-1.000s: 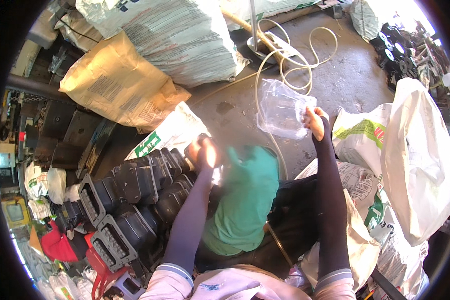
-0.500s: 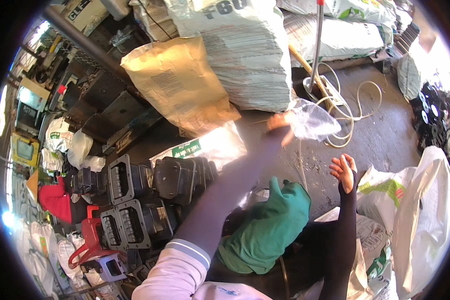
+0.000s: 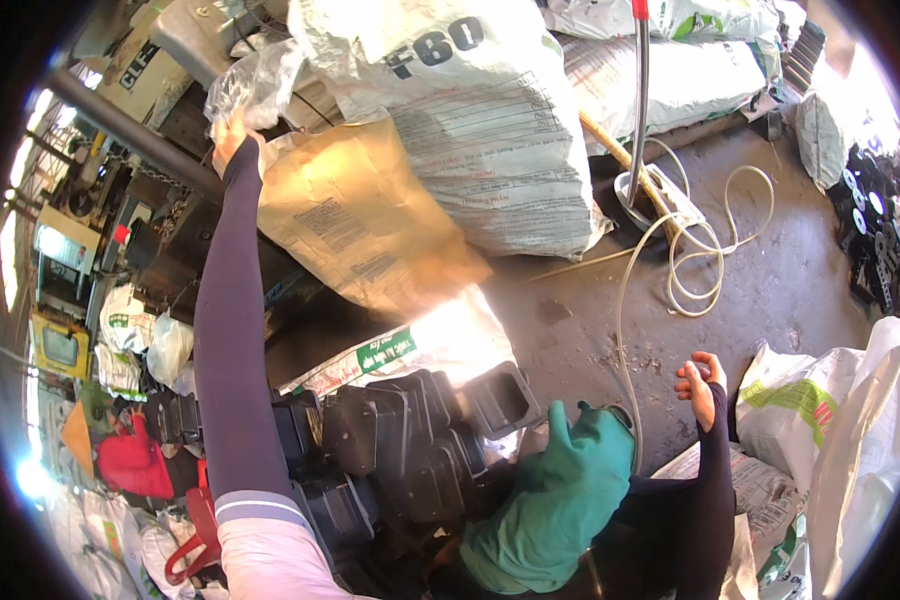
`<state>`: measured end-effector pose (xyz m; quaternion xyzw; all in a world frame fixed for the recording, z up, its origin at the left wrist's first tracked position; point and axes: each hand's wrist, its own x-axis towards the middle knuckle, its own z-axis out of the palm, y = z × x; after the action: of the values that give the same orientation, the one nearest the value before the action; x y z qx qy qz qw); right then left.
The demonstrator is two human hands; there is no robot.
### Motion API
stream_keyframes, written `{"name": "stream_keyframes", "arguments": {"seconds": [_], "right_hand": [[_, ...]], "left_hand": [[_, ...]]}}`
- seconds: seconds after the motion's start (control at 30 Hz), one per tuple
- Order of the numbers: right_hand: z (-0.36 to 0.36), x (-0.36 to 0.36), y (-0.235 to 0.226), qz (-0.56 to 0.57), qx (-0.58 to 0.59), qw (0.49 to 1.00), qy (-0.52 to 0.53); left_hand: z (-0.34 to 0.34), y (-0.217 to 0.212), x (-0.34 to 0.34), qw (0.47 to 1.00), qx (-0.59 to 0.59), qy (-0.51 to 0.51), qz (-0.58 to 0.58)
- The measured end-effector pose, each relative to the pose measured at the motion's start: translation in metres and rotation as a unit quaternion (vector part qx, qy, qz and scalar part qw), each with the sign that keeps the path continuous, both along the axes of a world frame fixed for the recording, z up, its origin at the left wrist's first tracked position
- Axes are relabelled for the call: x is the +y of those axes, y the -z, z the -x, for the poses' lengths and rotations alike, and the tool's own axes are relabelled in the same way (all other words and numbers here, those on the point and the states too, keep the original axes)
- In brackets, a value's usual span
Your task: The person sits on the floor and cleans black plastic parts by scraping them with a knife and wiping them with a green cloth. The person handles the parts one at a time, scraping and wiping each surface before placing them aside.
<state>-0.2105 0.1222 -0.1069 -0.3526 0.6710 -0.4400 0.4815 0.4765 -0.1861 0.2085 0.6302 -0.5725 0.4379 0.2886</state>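
My left arm stretches to the far left, and my left hand (image 3: 236, 145) is closed on a crumpled clear plastic bag (image 3: 260, 85). Below that hand lies a brown paper sack (image 3: 345, 215), leaning against a big white woven sack (image 3: 500, 150). My right hand (image 3: 705, 388) hovers over the floor at the right, fingers loosely curled and holding nothing that I can see. White sacks (image 3: 785, 395) lie just right of it. A green cloth (image 3: 555, 505) covers something nearest to me, between my arms.
Black plastic housings (image 3: 400, 430) are stacked in front of me. A pale hose (image 3: 715, 245) coils on the floor beside a metal pole (image 3: 637, 110). Black parts (image 3: 870, 230) are heaped at the far right. A red chair (image 3: 195, 545) stands at the lower left.
My left hand has swung from the middle to the far left, carrying the clear plastic bag. My right hand has shifted slightly nearer, its fingers more curled. The head view has also shifted.
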Motion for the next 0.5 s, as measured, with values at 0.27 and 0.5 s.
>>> {"name": "stream_keyframes", "arguments": {"seconds": [0.27, 0.5], "right_hand": [[0.007, 0.01, 0.001, -0.031, 0.065, 0.997, -0.022], [0.007, 0.011, -0.004, 0.017, 0.186, 0.982, -0.022]], "left_hand": [[-0.058, 0.053, -0.045, 0.722, 0.477, 0.092, -0.493], [-0.043, -0.024, -0.003, 0.502, 0.476, 0.231, -0.684]]}}
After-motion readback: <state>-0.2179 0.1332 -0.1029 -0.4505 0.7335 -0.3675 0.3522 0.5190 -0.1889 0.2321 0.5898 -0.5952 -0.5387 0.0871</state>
